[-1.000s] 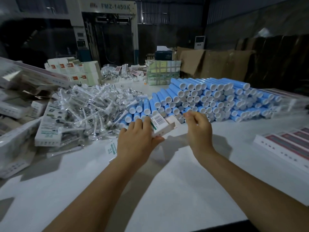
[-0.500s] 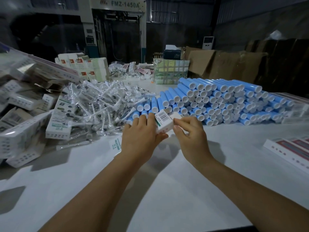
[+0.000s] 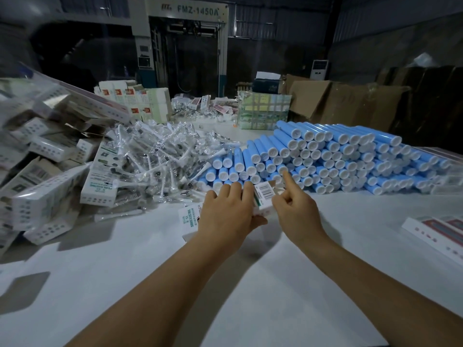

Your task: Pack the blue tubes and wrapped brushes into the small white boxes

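My left hand [image 3: 226, 216] grips a small white box [image 3: 263, 197] with a barcode on its end, held just above the white table [image 3: 250, 284]. My right hand [image 3: 295, 209] is at the box's right end, index finger stretched up and the other fingers curled against the box. Behind the hands lies a big stack of blue tubes [image 3: 325, 154] with white caps. To the left of the stack is a heap of wrapped brushes [image 3: 155, 156] in clear plastic. Another small white box [image 3: 189, 219] lies flat under my left wrist.
Bundles of flat white boxes [image 3: 45, 176] pile up at the left edge. Red-and-white flat packs [image 3: 441, 231] lie at the right edge. Cartons [image 3: 140, 101], a wrapped bundle [image 3: 264, 111] and brown cardboard [image 3: 350, 103] stand at the back, with a machine behind.
My right hand came in from the tube stack to the box's right end, and its index finger now sticks up. The left hand kept hold of the box.
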A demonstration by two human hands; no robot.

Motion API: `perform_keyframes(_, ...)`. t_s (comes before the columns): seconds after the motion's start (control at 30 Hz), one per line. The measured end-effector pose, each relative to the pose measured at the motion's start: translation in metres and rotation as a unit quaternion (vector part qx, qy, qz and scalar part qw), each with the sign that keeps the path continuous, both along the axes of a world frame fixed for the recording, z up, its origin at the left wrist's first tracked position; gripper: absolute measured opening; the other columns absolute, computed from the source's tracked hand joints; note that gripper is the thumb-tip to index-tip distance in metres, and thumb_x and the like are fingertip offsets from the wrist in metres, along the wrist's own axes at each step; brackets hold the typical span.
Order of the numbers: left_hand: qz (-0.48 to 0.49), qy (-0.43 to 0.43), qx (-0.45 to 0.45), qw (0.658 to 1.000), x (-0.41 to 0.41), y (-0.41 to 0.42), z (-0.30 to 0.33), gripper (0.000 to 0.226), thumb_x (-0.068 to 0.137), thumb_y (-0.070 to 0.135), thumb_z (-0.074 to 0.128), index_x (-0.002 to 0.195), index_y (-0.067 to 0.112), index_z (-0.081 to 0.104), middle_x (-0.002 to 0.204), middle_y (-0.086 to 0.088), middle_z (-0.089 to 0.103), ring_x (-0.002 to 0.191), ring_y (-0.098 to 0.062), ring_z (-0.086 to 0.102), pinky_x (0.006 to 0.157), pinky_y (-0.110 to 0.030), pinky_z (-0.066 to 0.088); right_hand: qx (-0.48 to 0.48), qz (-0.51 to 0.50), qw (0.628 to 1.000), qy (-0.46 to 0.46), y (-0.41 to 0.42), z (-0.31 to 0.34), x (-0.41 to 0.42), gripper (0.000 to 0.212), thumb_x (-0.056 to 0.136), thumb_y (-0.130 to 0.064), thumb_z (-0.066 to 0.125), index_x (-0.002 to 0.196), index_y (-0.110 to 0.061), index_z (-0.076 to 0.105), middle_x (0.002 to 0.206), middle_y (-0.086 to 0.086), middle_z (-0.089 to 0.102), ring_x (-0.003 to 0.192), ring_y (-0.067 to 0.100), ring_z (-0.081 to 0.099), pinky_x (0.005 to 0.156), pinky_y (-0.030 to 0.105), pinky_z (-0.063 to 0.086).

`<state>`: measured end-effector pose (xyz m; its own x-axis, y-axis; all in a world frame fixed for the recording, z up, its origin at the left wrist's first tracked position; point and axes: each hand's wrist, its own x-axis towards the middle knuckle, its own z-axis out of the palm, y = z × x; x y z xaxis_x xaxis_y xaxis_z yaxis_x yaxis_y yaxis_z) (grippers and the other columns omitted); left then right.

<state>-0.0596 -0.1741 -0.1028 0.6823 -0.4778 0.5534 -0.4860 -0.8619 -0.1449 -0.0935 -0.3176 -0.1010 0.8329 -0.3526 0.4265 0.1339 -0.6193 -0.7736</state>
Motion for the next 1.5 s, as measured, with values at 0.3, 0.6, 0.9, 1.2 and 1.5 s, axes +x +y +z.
perform_keyframes(0.3, 0.001, 0.0, -0.002, 1.0, -0.001, -0.001, -0.003, 0.076, 0.086, 0.068, 0.04, 0.139, 0.014, 0.029, 0.122, -0.002, 0.049, 0.108, -0.022, 0.046, 0.082, -0.035, 0.035, 0.054, 0.017, 0.998, -0.026, 0.003, -0.003, -0.003, 0.016, 0.09, -0.013, 0.053, 0.093, -0.025, 0.063, 0.086, -0.009, 0.065, 0.077, 0.004, 0.06, 0.056, 0.013, 0.045)
perform_keyframes(0.6, 0.004, -0.01, -0.008, 1.0, 0.0, 0.001, -0.003, 0.075, 0.088, 0.068, 0.036, 0.139, 0.013, 0.03, 0.122, -0.002, 0.049, 0.109, -0.022, 0.046, 0.082, -0.035, 0.034, 0.051, 0.037, 0.997, -0.037, 0.009, 0.001, -0.003, 0.018, 0.092, -0.011, 0.052, 0.098, -0.013, 0.069, 0.096, -0.002, 0.06, 0.097, 0.02, 0.06, 0.079, 0.036, 0.053)
perform_keyframes(0.9, 0.021, 0.004, -0.038, 0.999, 0.001, -0.003, 0.004, 0.083, 0.085, 0.072, 0.032, 0.144, 0.014, 0.024, 0.131, -0.004, 0.045, 0.115, -0.023, 0.045, 0.086, -0.035, 0.035, 0.635, 0.128, 0.76, 0.053, -0.002, 0.014, 0.004, 0.053, 0.075, -0.045, 0.066, 0.115, -0.011, 0.062, 0.108, 0.012, 0.071, 0.094, 0.024, 0.069, 0.075, 0.036, 0.056)
perform_keyframes(1.2, 0.002, -0.012, -0.015, 1.0, -0.001, -0.013, 0.001, 0.079, 0.088, 0.066, 0.039, 0.142, 0.009, 0.032, 0.12, -0.005, 0.052, 0.107, -0.024, 0.05, 0.083, -0.036, 0.037, 0.517, 0.171, 0.839, -0.007, 0.01, 0.002, 0.008, 0.021, 0.084, -0.006, 0.061, 0.104, 0.002, 0.066, 0.08, 0.011, 0.071, 0.069, 0.019, 0.069, 0.055, 0.026, 0.054)
perform_keyframes(1.5, -0.011, -0.029, -0.03, 0.999, -0.006, -0.014, 0.002, 0.075, 0.088, 0.068, 0.04, 0.134, 0.01, 0.044, 0.111, -0.003, 0.057, 0.097, -0.022, 0.054, 0.078, -0.035, 0.039, 0.416, 0.094, 0.903, -0.052, 0.009, 0.003, 0.004, 0.012, 0.081, -0.001, 0.061, 0.083, -0.003, 0.072, 0.079, 0.014, 0.072, 0.073, 0.029, 0.07, 0.063, 0.039, 0.057)
